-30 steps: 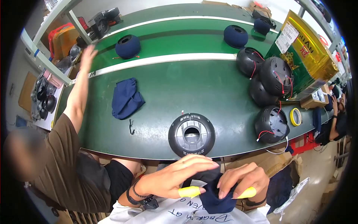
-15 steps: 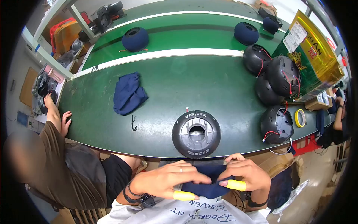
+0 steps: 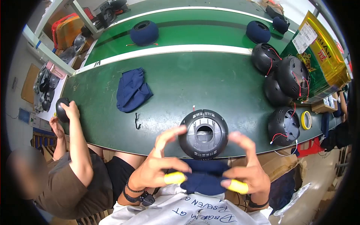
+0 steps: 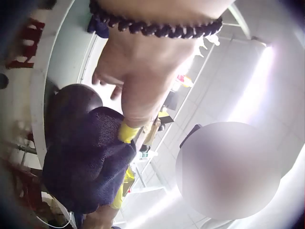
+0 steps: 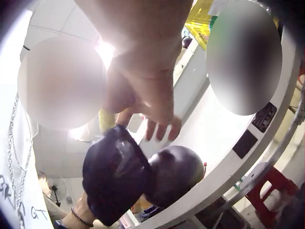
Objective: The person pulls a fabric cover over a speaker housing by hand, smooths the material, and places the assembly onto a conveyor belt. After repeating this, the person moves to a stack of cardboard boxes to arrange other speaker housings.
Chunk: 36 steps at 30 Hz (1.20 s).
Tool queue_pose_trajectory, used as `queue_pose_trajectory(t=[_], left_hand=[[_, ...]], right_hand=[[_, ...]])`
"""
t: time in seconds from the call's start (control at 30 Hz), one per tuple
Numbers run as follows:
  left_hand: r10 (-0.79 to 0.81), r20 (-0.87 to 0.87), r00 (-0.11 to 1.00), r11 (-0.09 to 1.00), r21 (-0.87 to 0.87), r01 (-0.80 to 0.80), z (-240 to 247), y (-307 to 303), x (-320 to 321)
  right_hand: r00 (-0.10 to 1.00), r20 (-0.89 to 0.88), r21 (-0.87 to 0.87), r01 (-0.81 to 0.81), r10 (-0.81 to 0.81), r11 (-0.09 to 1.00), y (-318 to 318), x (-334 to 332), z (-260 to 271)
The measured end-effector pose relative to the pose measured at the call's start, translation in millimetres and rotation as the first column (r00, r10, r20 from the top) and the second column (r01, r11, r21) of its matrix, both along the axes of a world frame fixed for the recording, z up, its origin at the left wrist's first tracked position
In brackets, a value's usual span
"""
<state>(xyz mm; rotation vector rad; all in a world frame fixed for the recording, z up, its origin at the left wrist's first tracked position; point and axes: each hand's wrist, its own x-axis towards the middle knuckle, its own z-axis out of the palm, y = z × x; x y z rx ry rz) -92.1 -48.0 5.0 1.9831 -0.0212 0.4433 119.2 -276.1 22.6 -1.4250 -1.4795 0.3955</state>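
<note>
A navy fabric cover [image 3: 202, 183] stretches between my two hands, just in front of the table's near edge. My left hand [image 3: 155, 165] holds its left side, the yellow-taped thumb against the cloth and the index finger spread up toward the shell. On the other side my right hand [image 3: 247, 168] holds the cover with its taped thumb, fingers spread and blurred. In the right wrist view the cover [image 5: 114, 176] bulges beside the round black shell [image 5: 174, 176]. That shell [image 3: 203, 134] sits at the table edge, its round central opening facing up.
Another navy cover [image 3: 133, 90] lies flat, near a small black strip [image 3: 137, 121]. Black shells [image 3: 284, 125] with red wires and a yellow tape roll [image 3: 306, 120] stand at right, by a gold-green tin [image 3: 318, 60]. A person at left holds a black shell [image 3: 63, 109].
My hands have spread apart and risen toward the shell, drawing the cover wider between them. The person at left has brought a black shell over the table's edge.
</note>
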Motion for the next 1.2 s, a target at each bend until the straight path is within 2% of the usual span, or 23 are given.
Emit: queue_pose_trajectory(t=[0.03, 0.07, 0.1, 0.17, 0.2, 0.3, 0.43, 0.5, 0.53, 0.57, 0.6, 0.63, 0.67, 0.73, 0.83, 0.87, 0.93, 0.97, 1.0, 1.1, 1.13, 1.2], left_hand=[[0.051, -0.057, 0.997, 0.999, 0.001, -0.051, -2.9, -0.2, 3.4], [0.102, -0.114, 0.988, 0.995, 0.005, -0.102, -8.1, -2.5, 8.2], [0.104, -0.115, 0.988, 0.995, 0.004, -0.105, -15.5, -6.9, 11.1], [0.041, -0.035, 0.999, 0.972, -0.229, -0.048, -30.0, -15.2, 13.0], [-0.004, -0.026, 1.000, 0.976, -0.216, -0.001, -31.6, -15.5, 8.2], [-0.037, -0.011, 0.999, 0.966, -0.255, 0.033, -36.5, -27.4, -7.7], [-0.004, -0.065, 0.998, 0.969, -0.247, -0.012, -32.9, -42.6, -15.9], [0.078, -0.115, 0.990, 0.988, -0.123, -0.092, -23.2, -42.9, -14.7], [0.077, -0.115, 0.990, 0.988, -0.122, -0.091, -19.1, -42.5, -17.5], [0.044, -0.007, 0.999, 0.999, 0.025, -0.044, -14.6, -40.6, -22.8], [-0.003, 0.091, 0.996, 0.985, 0.175, -0.013, -9.6, -39.6, -27.8], [-0.091, 0.138, 0.986, 0.993, 0.088, 0.079, -0.9, -38.0, -28.8], [-0.221, 0.080, 0.972, 0.969, 0.130, 0.210, 19.1, -28.4, -27.4], [-0.305, 0.057, 0.951, 0.946, 0.137, 0.295, 23.7, -28.3, -23.5], [-0.326, -0.138, 0.935, 0.933, 0.112, 0.342, 14.9, -26.3, -24.8], [-0.327, -0.137, 0.935, 0.933, 0.114, 0.343, 11.4, -26.2, -24.2], [-0.281, -0.296, 0.913, 0.931, 0.147, 0.334, 5.6, -26.8, -23.9], [-0.269, -0.342, 0.900, 0.930, 0.149, 0.335, 3.5, -26.2, -22.2], [-0.267, -0.343, 0.901, 0.930, 0.154, 0.335, -1.6, -25.2, -21.8], [-0.189, -0.315, 0.930, 0.947, 0.191, 0.257, -9.5, -21.3, -20.8], [-0.190, -0.316, 0.930, 0.947, 0.189, 0.258, -10.4, -20.5, -21.4], [-0.118, -0.213, 0.970, 0.967, 0.199, 0.161, -14.3, -20.6, -24.0]], right_hand=[[0.994, 0.104, -0.155, 0.043, -0.027, 0.987, -3.0, 2.9, -2.6], [0.995, 0.101, -0.156, 0.042, -0.026, 0.987, -0.5, 2.0, -8.1], [1.000, 0.025, -0.204, 0.019, -0.014, 0.979, 4.6, 1.0, -15.4], [0.996, -0.085, -0.233, -0.010, -0.009, 0.972, 7.9, -6.9, -23.5], [0.989, -0.147, -0.245, -0.016, -0.021, 0.969, 4.1, -12.2, -23.6], [0.993, -0.118, -0.266, -0.037, 0.005, 0.963, -11.7, -21.6, -28.3], [0.981, -0.183, -0.275, 0.006, -0.059, 0.961, -23.8, -32.3, -34.0], [0.977, -0.195, -0.276, 0.024, -0.081, 0.961, -30.6, -33.2, -32.3], [0.995, -0.002, -0.234, 0.095, -0.098, 0.968, -36.2, -32.7, -25.7], [0.975, 0.188, -0.179, 0.156, -0.122, 0.971, -41.2, -31.7, -18.8], [0.975, 0.207, -0.057, 0.101, -0.088, 0.993, -45.4, -30.9, -13.7], [0.983, 0.169, -0.099, -0.060, 0.077, 0.993, -49.3, -24.7, -3.2], [0.964, 0.123, -0.135, -0.220, 0.237, 0.966, -50.1, -17.5, 10.1], [0.954, 0.105, -0.202, -0.256, 0.281, 0.945, -42.4, -15.5, 22.0], [0.924, 0.094, -0.446, -0.295, 0.372, 0.845, -37.9, -9.9, 11.5], [0.924, 0.096, -0.445, -0.293, 0.370, 0.846, -35.4, -7.9, 7.6], [0.932, 0.079, -0.512, -0.266, 0.354, 0.817, -30.5, -5.0, -1.4], [0.940, 0.107, -0.490, -0.233, 0.324, 0.840, -28.7, -3.4, -9.7], [0.940, 0.110, -0.487, -0.233, 0.323, 0.842, -26.5, -3.1, -17.2], [0.982, 0.116, -0.349, -0.101, 0.150, 0.932, -20.6, -6.3, -32.7], [0.982, 0.114, -0.350, -0.102, 0.150, 0.931, -20.2, -7.9, -33.6], [0.999, 0.039, -0.261, -0.016, 0.027, 0.965, -20.5, -10.3, -33.6]])
